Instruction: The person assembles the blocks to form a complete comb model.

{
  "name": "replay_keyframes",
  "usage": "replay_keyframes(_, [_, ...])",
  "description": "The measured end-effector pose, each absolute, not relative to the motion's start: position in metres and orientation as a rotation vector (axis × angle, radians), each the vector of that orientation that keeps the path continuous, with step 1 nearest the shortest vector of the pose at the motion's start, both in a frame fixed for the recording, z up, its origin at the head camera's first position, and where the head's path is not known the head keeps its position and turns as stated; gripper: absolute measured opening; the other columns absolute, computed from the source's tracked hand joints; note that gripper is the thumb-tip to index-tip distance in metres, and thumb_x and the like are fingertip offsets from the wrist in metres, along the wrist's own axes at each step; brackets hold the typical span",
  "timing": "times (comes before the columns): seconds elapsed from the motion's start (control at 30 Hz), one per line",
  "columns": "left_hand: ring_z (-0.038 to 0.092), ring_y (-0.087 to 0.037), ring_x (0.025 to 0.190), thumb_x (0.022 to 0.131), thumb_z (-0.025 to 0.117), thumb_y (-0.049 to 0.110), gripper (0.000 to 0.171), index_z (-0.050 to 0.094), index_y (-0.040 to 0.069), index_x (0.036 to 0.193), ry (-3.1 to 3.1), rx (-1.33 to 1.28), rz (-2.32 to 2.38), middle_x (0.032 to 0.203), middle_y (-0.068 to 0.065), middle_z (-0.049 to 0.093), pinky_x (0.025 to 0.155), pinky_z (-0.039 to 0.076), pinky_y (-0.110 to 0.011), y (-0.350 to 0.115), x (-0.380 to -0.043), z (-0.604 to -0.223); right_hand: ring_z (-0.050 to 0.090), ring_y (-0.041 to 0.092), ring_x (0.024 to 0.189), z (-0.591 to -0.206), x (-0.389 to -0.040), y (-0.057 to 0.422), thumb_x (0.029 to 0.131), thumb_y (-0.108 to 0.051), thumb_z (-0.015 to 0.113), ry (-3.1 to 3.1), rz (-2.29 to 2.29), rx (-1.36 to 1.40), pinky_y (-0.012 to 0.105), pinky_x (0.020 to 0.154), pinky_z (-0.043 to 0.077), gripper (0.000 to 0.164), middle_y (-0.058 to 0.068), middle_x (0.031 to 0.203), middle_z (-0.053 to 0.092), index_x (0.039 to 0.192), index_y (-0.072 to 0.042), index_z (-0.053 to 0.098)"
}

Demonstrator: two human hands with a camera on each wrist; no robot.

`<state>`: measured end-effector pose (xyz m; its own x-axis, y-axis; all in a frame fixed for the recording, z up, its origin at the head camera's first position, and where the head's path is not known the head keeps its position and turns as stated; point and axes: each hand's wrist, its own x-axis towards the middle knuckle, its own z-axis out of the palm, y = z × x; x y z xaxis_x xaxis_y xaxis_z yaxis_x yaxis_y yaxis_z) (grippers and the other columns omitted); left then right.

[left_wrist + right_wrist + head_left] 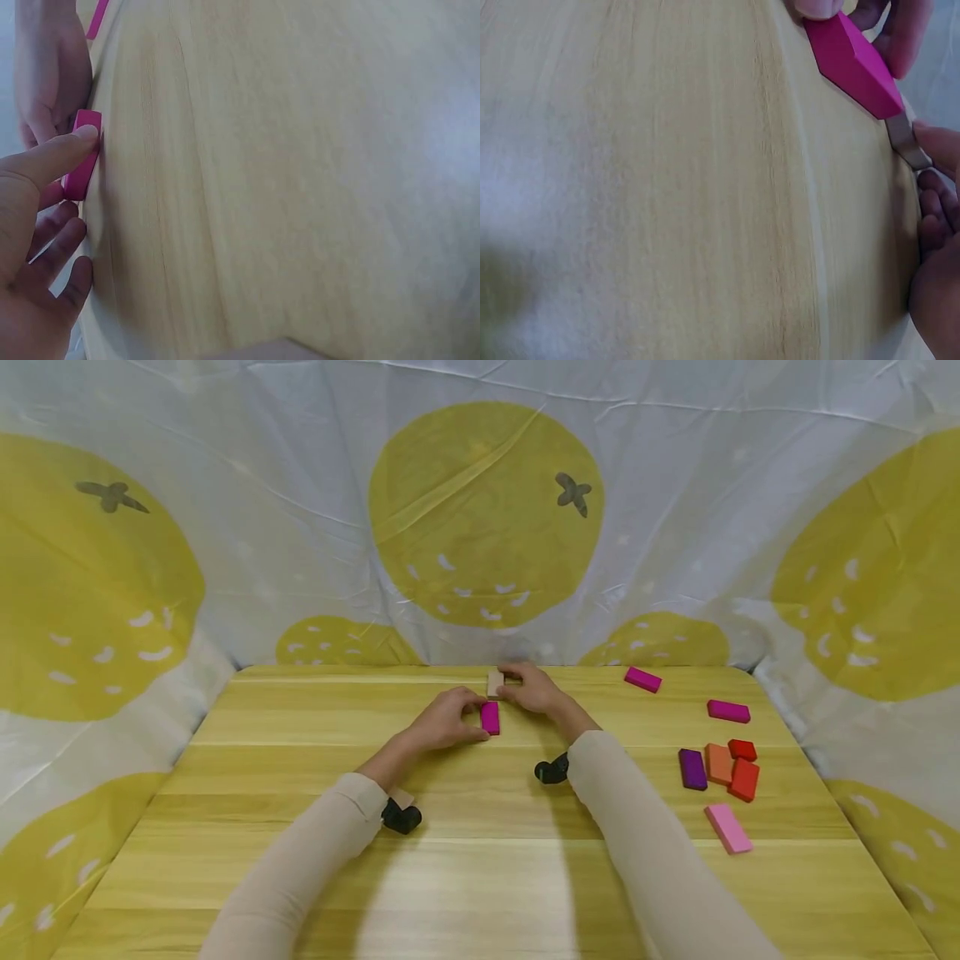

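Forearms (292,877) in cream sleeves reach across the wood-grain tabletop (247,727) from seven and five o'clock, their hands meeting near its far edge, toward twelve. The left hand (444,720) points to about two o'clock and grips a small magenta rectangular block (490,718) between thumb and index finger; in the head view the thumb is at the block's near end, while the left wrist view shows the other fingers loosely curved and spread. The magenta rectangular block lies with its long axis running from six to twelve o'clock.

Just at its twelve sits a pale beige rectangular block (495,683), long axis also six to twelve; the two stand end to end, though I cannot tell whether they touch. The right hand (534,688), angled toward ten o'clock, pinches this beige one from its three-o'clock side, thumb nearer than the fingers.

From the gripped magenta piece, a second magenta block (642,680) lies at half past two and a third magenta block (728,711) at three. Toward half past three are a purple block (692,769), an orange block (717,763) and two red blocks (745,779); a pink block (727,828) lies nearly at four.
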<state>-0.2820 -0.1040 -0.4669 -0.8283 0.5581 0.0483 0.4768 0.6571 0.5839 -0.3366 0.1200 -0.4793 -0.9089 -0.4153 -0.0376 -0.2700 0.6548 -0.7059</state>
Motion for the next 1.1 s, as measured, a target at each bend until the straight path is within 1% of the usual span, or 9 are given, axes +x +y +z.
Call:
replay_keyframes(0.27, [0.060, -0.025, 0.099, 0.086, 0.088, 0.023, 0.053, 0.070, 0.001, 0.131, 2.761, 0.839, 0.913, 0.116, -0.011, 0.067, 0.089, 0.051, -0.040, -0.099, -0.280, -0.469, 0.042, 0.033, 0.142, -0.479, -0.333, 0.120, 0.103, -0.016, 0.063, 2.583, -1.223, -0.458, 0.046, 0.117, 0.034, 0.050, 0.016, 0.151, 0.050, 0.151, -0.005, 0.053])
replay_keyframes(0.5, [0.058, -0.020, 0.093, 0.086, 0.088, 0.030, 0.051, 0.073, 0.005, 0.128, 2.846, 0.840, 0.848, 0.114, -0.005, 0.067, 0.082, 0.051, -0.037, -0.092, -0.277, -0.475, 0.044, 0.031, 0.141, -0.480, -0.333, 0.121, 0.104, -0.014, 0.064, 2.528, -1.268, -0.441, 0.044, 0.116, 0.035, 0.049, 0.014, 0.151, 0.051, 0.151, -0.006, 0.053])
replay_keyframes(0.77, [0.062, -0.022, 0.098, 0.086, 0.087, 0.034, 0.053, 0.073, 0.008, 0.130, 2.886, 0.810, 0.802, 0.117, -0.005, 0.068, 0.085, 0.052, -0.038, -0.087, -0.275, -0.474, 0.044, 0.030, 0.142, -0.478, -0.333, 0.122, 0.103, -0.011, 0.064, 2.508, -1.297, -0.426, 0.043, 0.117, 0.035, 0.050, 0.014, 0.151, 0.051, 0.152, -0.006, 0.053])
replay_keyframes(0.97, [0.061, -0.021, 0.098, 0.086, 0.087, 0.034, 0.053, 0.074, 0.008, 0.129, 2.890, 0.812, 0.807, 0.118, -0.005, 0.068, 0.085, 0.052, -0.038, -0.087, -0.277, -0.474, 0.044, 0.031, 0.142, -0.477, -0.334, 0.122, 0.103, -0.012, 0.063, 2.502, -1.301, -0.430, 0.044, 0.117, 0.035, 0.050, 0.014, 0.151, 0.052, 0.152, -0.006, 0.052])
replay_keyframes(1.1, [0.063, -0.022, 0.101, 0.086, 0.087, 0.035, 0.053, 0.074, 0.008, 0.129, 2.887, 0.820, 0.812, 0.118, -0.005, 0.068, 0.088, 0.053, -0.039, -0.087, -0.279, -0.475, 0.044, 0.030, 0.142, -0.477, -0.335, 0.122, 0.103, -0.012, 0.062, 2.494, -1.302, -0.423, 0.044, 0.117, 0.035, 0.050, 0.014, 0.151, 0.052, 0.152, -0.006, 0.052])
